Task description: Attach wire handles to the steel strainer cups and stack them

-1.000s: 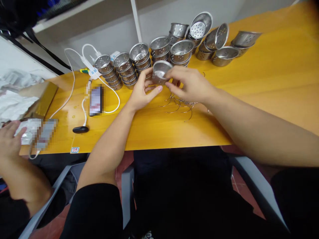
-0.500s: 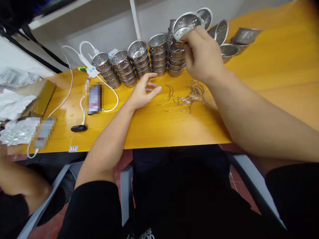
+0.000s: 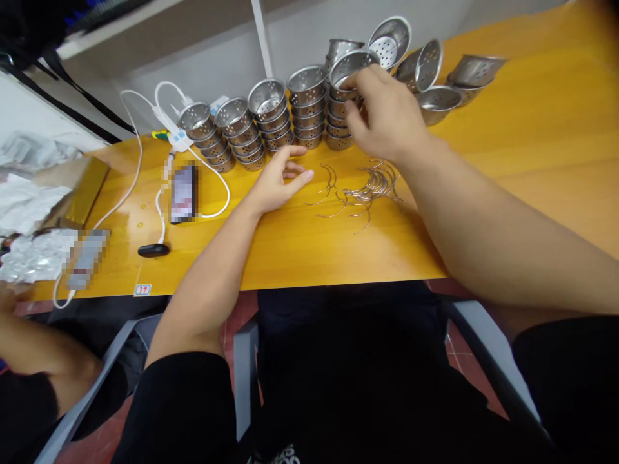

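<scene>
My right hand (image 3: 384, 109) grips the rim of a perforated metal cup (image 3: 341, 72), which sits on top of the rightmost tall stack. My left hand (image 3: 280, 180) rests on the table in front of the stacks, fingers apart and slightly curled, holding nothing. Four more stacks of such cups, one of them (image 3: 268, 103) just behind my left hand, stand in a row leftward. Curved metal wires (image 3: 374, 183) lie in a loose pile between my hands. Beyond my right hand are loose cups, one tipped on its side (image 3: 420, 67) and one upright (image 3: 439, 103).
On the yellow table (image 3: 309, 251) to the left are a phone (image 3: 184, 193), white cables, a black oval object (image 3: 153, 250) and a second device (image 3: 88, 258). A cardboard box (image 3: 89, 190) and plastic bags lie farther left. Another person's arm (image 3: 48, 341) is at lower left.
My right hand has moved down and slightly left, bringing the cup onto the rightmost tall stack. My left hand has stayed in place.
</scene>
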Tool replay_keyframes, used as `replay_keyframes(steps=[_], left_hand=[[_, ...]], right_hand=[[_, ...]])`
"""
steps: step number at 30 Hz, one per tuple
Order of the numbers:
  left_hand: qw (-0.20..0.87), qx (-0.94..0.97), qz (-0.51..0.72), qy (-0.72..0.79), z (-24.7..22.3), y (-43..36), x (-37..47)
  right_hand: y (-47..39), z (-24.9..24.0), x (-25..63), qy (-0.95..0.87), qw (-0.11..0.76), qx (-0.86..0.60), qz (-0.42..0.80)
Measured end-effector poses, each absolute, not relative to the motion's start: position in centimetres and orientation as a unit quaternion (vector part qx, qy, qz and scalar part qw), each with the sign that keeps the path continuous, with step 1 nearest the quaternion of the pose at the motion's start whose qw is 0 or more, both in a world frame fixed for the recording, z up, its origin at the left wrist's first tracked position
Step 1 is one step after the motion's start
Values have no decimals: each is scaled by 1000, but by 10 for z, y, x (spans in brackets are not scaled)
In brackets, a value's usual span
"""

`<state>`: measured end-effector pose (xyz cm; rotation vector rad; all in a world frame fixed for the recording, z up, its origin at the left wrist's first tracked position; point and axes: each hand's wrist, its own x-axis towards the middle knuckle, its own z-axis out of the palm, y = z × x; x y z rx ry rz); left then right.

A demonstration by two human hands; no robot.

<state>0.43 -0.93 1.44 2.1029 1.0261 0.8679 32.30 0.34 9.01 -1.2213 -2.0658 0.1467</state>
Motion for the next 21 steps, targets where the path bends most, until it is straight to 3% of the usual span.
replay_keyframes(steps=[4,7,12,21], left_hand=[[328,795,334,386,15,-8,2],[322,800,338,377,16,-9,3],[326,798,342,375,17,-12,6],[329,792,337,389,22,-15,6]], right_hand=[[12,82,335,-788,486,-378,-11],[28,77,358,-720,537,-432,-80],[55,58,395,-627,480,-612,-44],[64,50,383,-573,331,-750,18]])
